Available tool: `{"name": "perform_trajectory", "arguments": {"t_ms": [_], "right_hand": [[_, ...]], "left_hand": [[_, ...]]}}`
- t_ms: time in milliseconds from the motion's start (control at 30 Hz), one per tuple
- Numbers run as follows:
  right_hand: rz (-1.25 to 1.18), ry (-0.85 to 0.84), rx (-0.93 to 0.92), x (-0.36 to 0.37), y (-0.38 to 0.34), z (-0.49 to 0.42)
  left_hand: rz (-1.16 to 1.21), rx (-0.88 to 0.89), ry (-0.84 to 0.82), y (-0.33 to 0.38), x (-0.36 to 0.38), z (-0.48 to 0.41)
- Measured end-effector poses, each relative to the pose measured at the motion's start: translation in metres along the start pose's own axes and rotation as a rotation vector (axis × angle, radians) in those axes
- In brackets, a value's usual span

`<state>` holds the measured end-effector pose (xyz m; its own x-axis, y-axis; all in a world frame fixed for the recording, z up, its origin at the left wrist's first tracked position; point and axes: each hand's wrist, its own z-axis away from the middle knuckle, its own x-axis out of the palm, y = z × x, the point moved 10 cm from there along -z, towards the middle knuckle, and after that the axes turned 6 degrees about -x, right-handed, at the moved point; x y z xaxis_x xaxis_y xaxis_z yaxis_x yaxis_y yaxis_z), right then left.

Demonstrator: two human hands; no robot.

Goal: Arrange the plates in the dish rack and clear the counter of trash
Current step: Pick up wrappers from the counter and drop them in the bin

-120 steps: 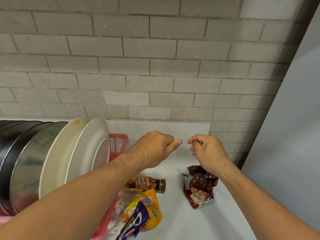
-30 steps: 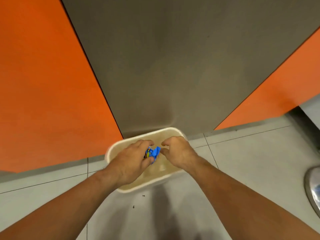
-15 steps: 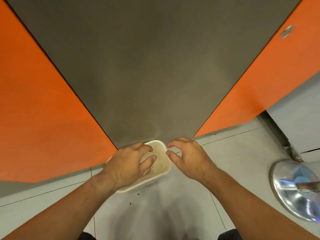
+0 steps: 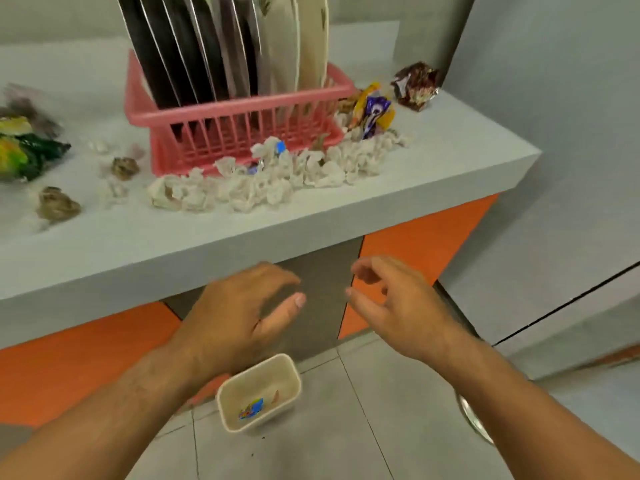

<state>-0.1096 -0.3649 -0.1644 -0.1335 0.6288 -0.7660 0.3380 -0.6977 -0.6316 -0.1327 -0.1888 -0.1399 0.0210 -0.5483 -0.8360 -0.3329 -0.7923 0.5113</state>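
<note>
Steel and cream plates [image 4: 228, 46] stand upright in a pink dish rack [image 4: 239, 119] on the grey counter [image 4: 173, 233]. Crumpled white tissues [image 4: 270, 178] lie along the rack's front. A yellow and purple wrapper [image 4: 372, 110] and a brown wrapper [image 4: 414, 83] lie at its right. A cream bin [image 4: 259, 393] on the floor holds a small blue wrapper [image 4: 251, 408]. My left hand [image 4: 239, 313] and my right hand [image 4: 391, 303] hover empty with relaxed fingers above the bin, below the counter's edge.
A green and yellow packet [image 4: 24, 154] and brown crumpled scraps [image 4: 57, 204] lie at the counter's left. Orange cupboard doors [image 4: 415, 244] sit under the counter. A grey wall panel [image 4: 554, 168] rises at the right. A metal rim [image 4: 474, 420] shows on the tiled floor.
Both hands have risen from the bin, where the blue wrapper now lies, to counter-edge height. My view has lifted from the floor to the counter.
</note>
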Motion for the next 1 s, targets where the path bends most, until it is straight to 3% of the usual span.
{"name": "perform_trajectory", "arguments": {"t_ms": [267, 633, 1000], "right_hand": [[0.052, 0.102, -0.126, -0.124, -0.047, -0.003], [0.148, 0.138, -0.136, -0.173, -0.042, -0.058], [0.266, 0.187, -0.09, -0.205, -0.016, -0.154]], "left_hand": [[-0.049, -0.003, 0.105, 0.082, -0.067, -0.044], [-0.04, 0.045, 0.147, 0.089, -0.087, -0.116], [-0.009, 0.167, 0.088, 0.082, -0.083, -0.229]]}}
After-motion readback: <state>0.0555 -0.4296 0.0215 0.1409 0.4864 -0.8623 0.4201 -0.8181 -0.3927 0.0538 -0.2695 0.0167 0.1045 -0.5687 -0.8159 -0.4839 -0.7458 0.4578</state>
